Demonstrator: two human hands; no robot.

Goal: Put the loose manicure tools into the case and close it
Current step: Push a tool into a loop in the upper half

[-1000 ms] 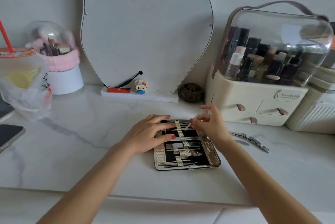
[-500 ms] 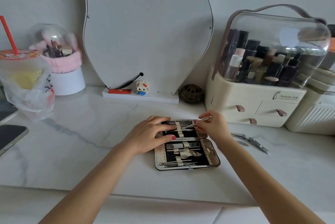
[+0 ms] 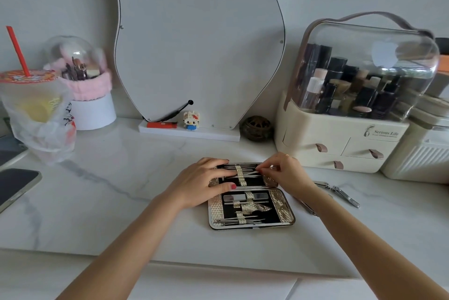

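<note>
1. While the case (image 3: 250,209) lies open flat on the marble counter (image 3: 116,202), both hands work over its far half.
2. Its near half shows a black lining with metal tools tucked under pale straps, and a patterned gold border at each side.
3. The left hand (image 3: 201,183) rests palm down on the far half's left edge, fingers spread flat and thumb along the hinge line, gripping nothing.
4. The right hand (image 3: 284,173) is at the far half's right edge, fingertips pinched on a thin metal tool (image 3: 252,173).
5. That tool lies nearly level, its point aimed left toward the centre strap (image 3: 241,174); I cannot tell whether the tip is under the strap.
6. Several slim tools already sit in rows in the far half, partly hidden by the hands.
7. Nail clippers (image 3: 345,196) lie loose on the counter right of the case, just beyond the right wrist.
8. Another metal tool (image 3: 307,207) shows at the near side of the right forearm, mostly hidden by it.
9. Far right stands a cream cosmetic organizer (image 3: 340,144) with a clear domed lid.
10. A curved mirror (image 3: 194,39) leans against the wall behind the case, with a lighter (image 3: 161,125) and a small block figure (image 3: 191,120) on its base.
11. Far left are a bagged drink cup (image 3: 36,110) with a red straw and a domed brush holder (image 3: 85,95); a phone (image 3: 14,188) lies at the left edge.
</note>
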